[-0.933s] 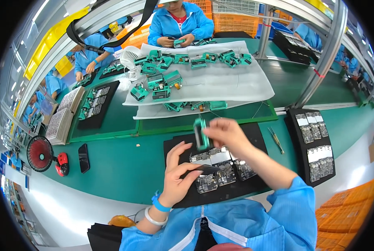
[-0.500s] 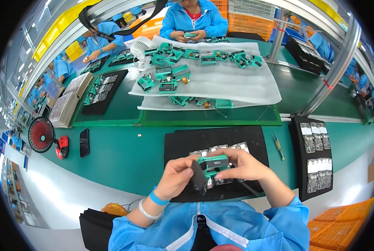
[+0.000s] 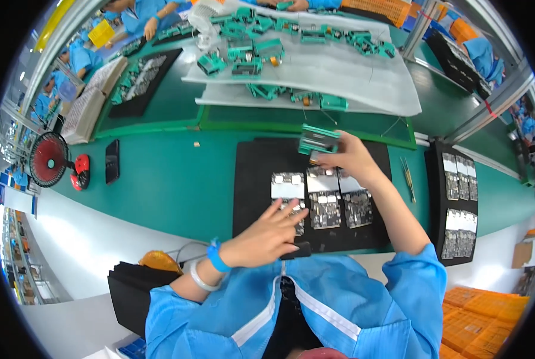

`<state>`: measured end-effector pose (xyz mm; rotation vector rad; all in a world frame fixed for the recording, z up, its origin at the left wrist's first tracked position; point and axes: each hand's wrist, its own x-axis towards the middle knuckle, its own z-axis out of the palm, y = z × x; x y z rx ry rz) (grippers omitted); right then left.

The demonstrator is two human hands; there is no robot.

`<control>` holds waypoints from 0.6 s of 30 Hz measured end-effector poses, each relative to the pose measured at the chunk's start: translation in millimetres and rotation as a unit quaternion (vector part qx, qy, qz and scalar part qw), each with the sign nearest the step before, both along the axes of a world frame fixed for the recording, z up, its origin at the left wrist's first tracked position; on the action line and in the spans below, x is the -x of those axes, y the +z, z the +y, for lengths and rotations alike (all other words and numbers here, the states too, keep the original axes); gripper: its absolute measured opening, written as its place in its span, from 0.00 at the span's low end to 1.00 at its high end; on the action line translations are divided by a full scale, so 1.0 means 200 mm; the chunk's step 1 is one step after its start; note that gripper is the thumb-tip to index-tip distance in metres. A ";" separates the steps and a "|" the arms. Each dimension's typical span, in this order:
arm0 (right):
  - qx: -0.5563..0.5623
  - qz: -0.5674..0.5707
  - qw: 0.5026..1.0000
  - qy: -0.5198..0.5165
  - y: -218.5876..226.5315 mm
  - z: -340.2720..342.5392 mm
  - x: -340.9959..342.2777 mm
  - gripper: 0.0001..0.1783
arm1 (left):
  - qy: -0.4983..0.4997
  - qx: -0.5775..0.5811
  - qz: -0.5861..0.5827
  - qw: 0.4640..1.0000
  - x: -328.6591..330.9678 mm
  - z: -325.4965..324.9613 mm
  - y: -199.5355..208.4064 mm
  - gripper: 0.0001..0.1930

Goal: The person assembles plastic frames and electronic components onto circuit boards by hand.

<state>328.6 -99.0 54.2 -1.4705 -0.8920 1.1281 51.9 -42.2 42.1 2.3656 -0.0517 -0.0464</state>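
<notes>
My right hand grips a green plastic frame with a dark rectangular part in it, above the far edge of the black foam mat. My left hand lies with its fingers spread over the nearest-left circuit board, partly covering it. Beside its thumb is a small black strip at the mat's near edge. More circuit boards with white patches lie on the mat, right of my left hand.
Brass-coloured tweezers lie right of the mat, near a second black mat with circuit boards. A phone and a red fan are at left. Beyond, a raised white sheet carries several green frames. A metal post stands at right.
My right hand has carried the green frame away from my body, toward the mat's far edge. My left hand has let go of the black strip and come down on the boards, fingers spread.
</notes>
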 end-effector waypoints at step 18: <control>0.010 -0.227 0.970 0.088 -0.16 0.17 0.31 0.15 | 0.359 0.208 -0.092 0.905 0.16 0.00 0.01 0.04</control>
